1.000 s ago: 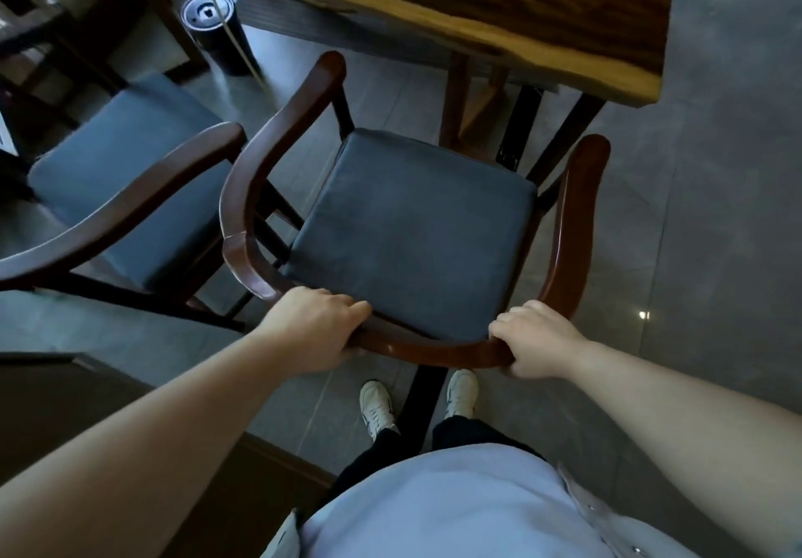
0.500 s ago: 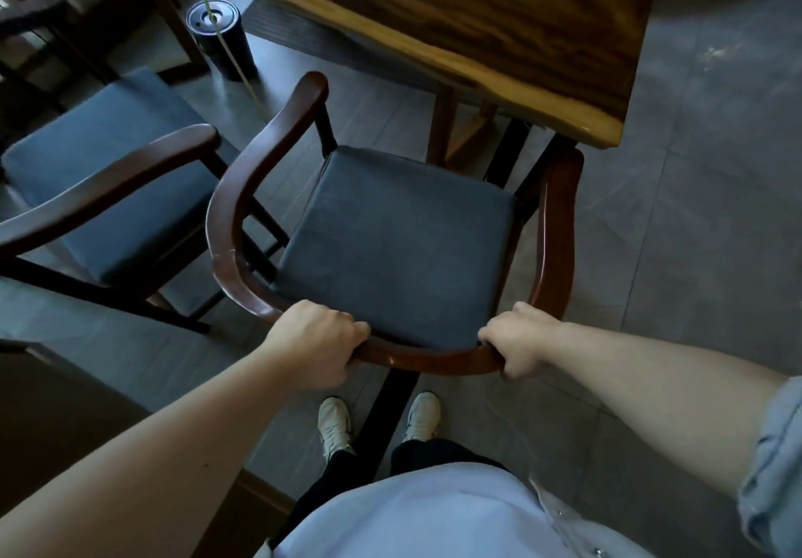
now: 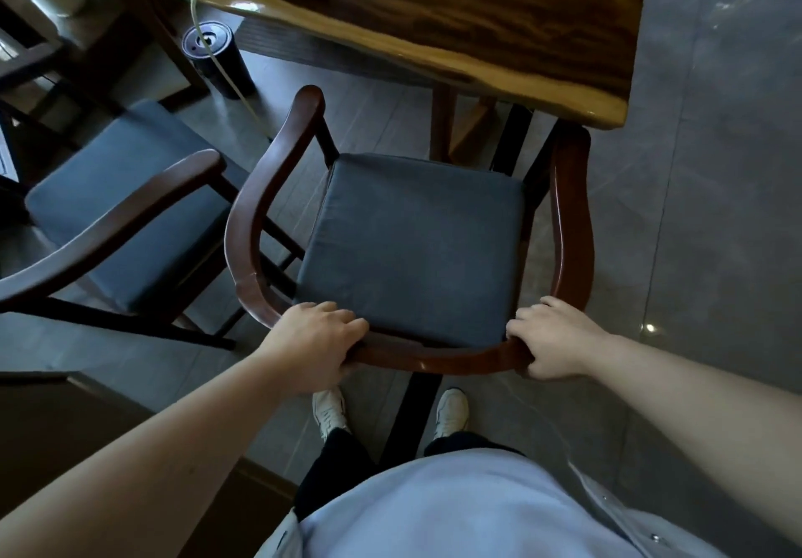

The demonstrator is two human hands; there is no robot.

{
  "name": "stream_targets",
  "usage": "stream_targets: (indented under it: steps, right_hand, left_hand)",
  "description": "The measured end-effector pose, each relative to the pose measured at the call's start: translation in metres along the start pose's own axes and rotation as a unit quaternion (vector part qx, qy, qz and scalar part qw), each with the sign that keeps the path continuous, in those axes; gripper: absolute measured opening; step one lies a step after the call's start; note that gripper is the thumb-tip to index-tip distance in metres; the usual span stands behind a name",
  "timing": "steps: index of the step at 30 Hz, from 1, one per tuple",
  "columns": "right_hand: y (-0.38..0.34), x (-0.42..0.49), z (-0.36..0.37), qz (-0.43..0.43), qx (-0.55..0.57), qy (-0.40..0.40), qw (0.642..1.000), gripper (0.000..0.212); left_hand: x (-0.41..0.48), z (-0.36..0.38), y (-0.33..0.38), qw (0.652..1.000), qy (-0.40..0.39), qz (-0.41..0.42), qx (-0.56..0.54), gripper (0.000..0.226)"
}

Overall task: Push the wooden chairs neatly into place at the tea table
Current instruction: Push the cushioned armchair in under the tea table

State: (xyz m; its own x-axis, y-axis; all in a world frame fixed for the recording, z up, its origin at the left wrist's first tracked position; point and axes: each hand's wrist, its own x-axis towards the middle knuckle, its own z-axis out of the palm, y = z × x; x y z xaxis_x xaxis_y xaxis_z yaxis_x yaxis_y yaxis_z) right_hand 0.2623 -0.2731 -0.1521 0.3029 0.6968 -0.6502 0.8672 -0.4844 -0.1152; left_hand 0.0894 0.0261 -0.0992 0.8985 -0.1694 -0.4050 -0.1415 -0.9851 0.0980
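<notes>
1. Compared with a second ago, the armchair (image 3: 416,249) sits closer to the tea table (image 3: 477,19): its right armrest tip (image 3: 570,141) now tucks just under the slab's corner, where before it stood clear of the edge.
2. The left armrest (image 3: 277,193) is still out in the open, so the chair looks slightly skewed to the table.
3. The left hand (image 3: 312,340) is closed over the curved back rail (image 3: 434,360) near its left bend; the right hand (image 3: 551,336) is clamped on the same rail at its right bend.
4. My judgement: the push is partly done, since most of the dark seat cushion (image 3: 412,245) is still outside the tabletop.
5. A second armchair (image 3: 117,219) stands to the left, apart from the table and angled away, apparently not yet pushed in.
6. The only container is a dark cylindrical canister (image 3: 217,58) on the floor beside a table leg, with a pale hose (image 3: 225,75) running down into its top. Its contents are hidden.
</notes>
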Motion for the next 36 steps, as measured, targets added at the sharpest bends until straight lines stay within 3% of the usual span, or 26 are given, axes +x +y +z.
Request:
stream_targets:
  steps: [4, 8, 15, 21, 30, 33, 36]
  right_hand:
    - [-0.038, -0.013, -0.002, 0.006, 0.149, 0.116, 0.982, 0.065]
    - [-0.094, -0.005, -0.003, -0.001, 0.238, 0.218, 0.946, 0.052]
    - [-0.124, 0.003, -0.004, 0.081, 0.212, 0.338, 0.913, 0.026]
    - [-0.144, 0.027, -0.037, 0.125, 0.243, 0.303, 0.913, 0.038]
    - [-0.153, 0.068, -0.066, 0.113, 0.258, 0.264, 0.923, 0.03]
    - [-0.13, 0.062, -0.058, 0.081, 0.304, 0.197, 0.929, 0.037]
    - [-0.093, 0.055, -0.044, 0.121, 0.23, 0.108, 0.96, 0.044]
  left_hand:
    - [-0.012, 0.005, -0.039, 0.999, 0.003, 0.021, -0.041, 0.038]
    - [-0.013, 0.012, -0.071, 0.996, 0.001, 0.063, -0.065, 0.039]
    - [0.003, 0.016, -0.093, 0.982, -0.017, 0.188, 0.011, 0.023]
    - [0.02, -0.003, -0.137, 0.979, -0.024, 0.198, 0.041, 0.017]
    - [0.037, -0.024, -0.189, 0.985, -0.019, 0.141, 0.093, 0.017]
    - [0.035, -0.025, -0.187, 0.989, -0.019, 0.128, 0.065, 0.017]
    - [0.031, -0.024, -0.18, 0.993, -0.009, 0.102, 0.05, 0.017]
